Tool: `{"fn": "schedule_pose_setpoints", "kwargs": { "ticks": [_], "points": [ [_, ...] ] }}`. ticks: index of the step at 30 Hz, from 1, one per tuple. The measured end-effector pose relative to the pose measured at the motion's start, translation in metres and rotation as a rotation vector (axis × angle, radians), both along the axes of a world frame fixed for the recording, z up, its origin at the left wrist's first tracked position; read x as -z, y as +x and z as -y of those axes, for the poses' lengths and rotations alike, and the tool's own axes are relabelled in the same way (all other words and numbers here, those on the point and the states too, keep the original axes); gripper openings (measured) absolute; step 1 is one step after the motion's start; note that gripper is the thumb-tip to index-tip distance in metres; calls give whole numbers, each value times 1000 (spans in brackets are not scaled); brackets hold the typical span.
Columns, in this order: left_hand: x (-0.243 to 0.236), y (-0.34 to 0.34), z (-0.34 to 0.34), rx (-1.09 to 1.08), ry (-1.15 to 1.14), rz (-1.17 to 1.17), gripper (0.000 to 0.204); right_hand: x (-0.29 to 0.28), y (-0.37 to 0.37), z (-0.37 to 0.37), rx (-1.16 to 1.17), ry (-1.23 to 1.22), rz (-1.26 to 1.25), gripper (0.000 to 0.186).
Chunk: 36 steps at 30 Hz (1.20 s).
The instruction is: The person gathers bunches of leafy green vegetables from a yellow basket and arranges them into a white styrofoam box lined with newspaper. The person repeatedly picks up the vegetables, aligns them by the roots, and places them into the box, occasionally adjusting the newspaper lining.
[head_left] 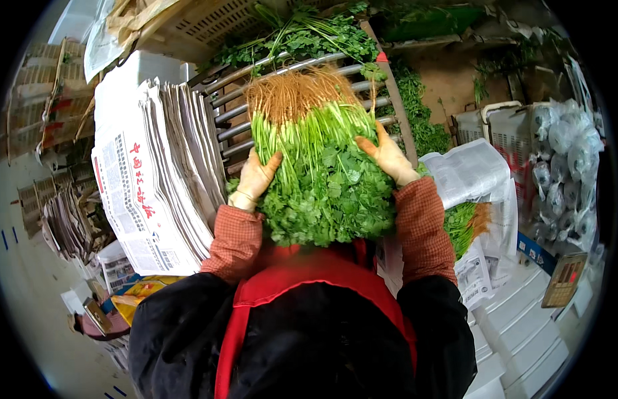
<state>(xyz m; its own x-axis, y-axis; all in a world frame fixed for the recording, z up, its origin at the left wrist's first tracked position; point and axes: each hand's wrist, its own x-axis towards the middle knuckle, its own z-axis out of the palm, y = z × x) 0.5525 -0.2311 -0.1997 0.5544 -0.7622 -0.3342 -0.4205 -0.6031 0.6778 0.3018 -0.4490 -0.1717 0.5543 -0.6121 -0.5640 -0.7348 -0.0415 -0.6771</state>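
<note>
Your left hand (256, 181) and right hand (389, 158) clasp the herbs (325, 179) from either side, each thumb spread from the forefinger and lying over the edge. You can't tell how far your other fingers reach underneath. The herbs sit between your fingers, leaves toward your palms and apron (322, 266), roots (299, 92) past your fingertips.

The middle is the weak spot: with pressure only at the sides, slack palms could let the centre stems slide out, while squeezing harder could bruise the leaves. The roots lie over the rack (234, 113) beyond your fingertips, so a quick pull could snag them on a bar and skew the stems. Swing wide, and your left knuckles could knock the papers (169, 179) just outside them, or your right ones the sheet (472, 173) on the other side.
</note>
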Motion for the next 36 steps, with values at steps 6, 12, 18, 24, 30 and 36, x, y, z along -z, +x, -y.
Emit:
{"fn": "schedule_pose_setpoints", "kwargs": {
  "ticks": [6,12,18,24,30,36],
  "points": [
    [5,15,-17,-196,-74,-200,41,-4,7,-17,161,-124,-20,89],
    [-31,6,10,-56,-78,-507,72,11,-12,-2,-2,29,88,108],
    [-15,5,18,54,-159,-337,65,22,10,0,54,273,225,102],
    [-4,23,25,222,-289,-512,64,88,4,-27,625,1026,1126,56],
    [-62,-37,41,482,-407,-208,60,-18,-118,-82,538,205,911,103],
    [-138,-278,82,696,-295,-573,44,-93,-356,-187,788,-199,849,85]
  ]
}}
